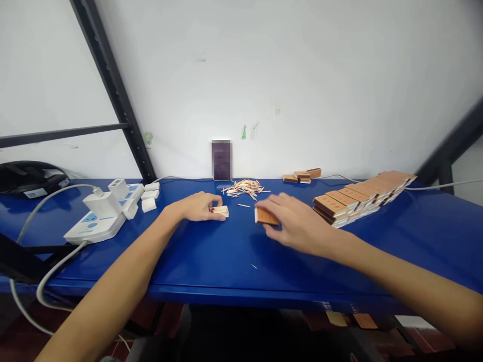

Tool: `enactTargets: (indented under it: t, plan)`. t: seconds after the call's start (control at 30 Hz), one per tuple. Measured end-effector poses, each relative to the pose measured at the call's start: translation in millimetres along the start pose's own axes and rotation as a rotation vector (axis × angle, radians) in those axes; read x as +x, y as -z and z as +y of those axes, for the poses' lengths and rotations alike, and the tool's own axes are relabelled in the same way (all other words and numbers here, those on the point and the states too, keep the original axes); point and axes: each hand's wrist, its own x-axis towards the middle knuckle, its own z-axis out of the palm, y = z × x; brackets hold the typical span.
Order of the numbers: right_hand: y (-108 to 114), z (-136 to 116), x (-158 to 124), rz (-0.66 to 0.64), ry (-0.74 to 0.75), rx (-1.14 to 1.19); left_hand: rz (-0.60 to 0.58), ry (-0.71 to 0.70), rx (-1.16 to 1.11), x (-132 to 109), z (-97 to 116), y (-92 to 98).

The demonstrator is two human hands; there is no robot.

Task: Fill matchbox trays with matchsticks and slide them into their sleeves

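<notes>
My left hand is closed around a small white matchbox tray with matches lying in it, low over the blue table. To its right, my right hand grips an orange-brown matchbox sleeve between thumb and fingers. A gap separates the tray from the sleeve. Behind them lies a loose pile of matches. One single match rests on the table between my hands.
Stacked matchboxes stand to the right; several more matchboxes lie by the wall. A dark pixelated phone-like panel leans there. On the left sit a white power strip with chargers and cables, beside a black shelf post.
</notes>
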Motion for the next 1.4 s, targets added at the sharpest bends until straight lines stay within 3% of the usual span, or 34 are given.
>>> enactTargets:
  t: [0.07, 0.17, 0.33, 0.57, 0.97, 1.3, 1.4]
  plan:
    - [-13.5, 4.5, -13.3, -0.104, -0.065, 0.043, -0.008, -0.023, -0.023, -0.5, 3.4, -0.5]
    - [-28.0, 9.3, -10.4, -0.148, -0.115, 0.239, 0.002, -0.144, -0.074, 1.0, 26.5, -9.7]
    - [-27.8, 14.6, -0.3, -0.205, -0.153, 0.42, 0.046, -0.245, -0.06, 3.2, 53.1, -21.0]
    - [-30.7, 10.0, -8.7, -0.111, -0.172, 0.412, 0.035, -0.224, -0.136, 3.2, 53.1, -20.5]
    - [-36.2, 10.9, -11.1, -0.042, -0.042, 0.328, 0.072, -0.269, -0.19, 3.9, 56.2, -23.6]
    - [-34.3, 1.1, -12.1, -0.114, 0.025, 0.164, 0.014, -0.277, -0.397, 3.0, 58.5, -26.1]
    - [-33.0, -1.5, -10.9, -0.131, 0.052, 0.112, 0.025, -0.308, -0.342, 1.4, 63.3, -25.9]
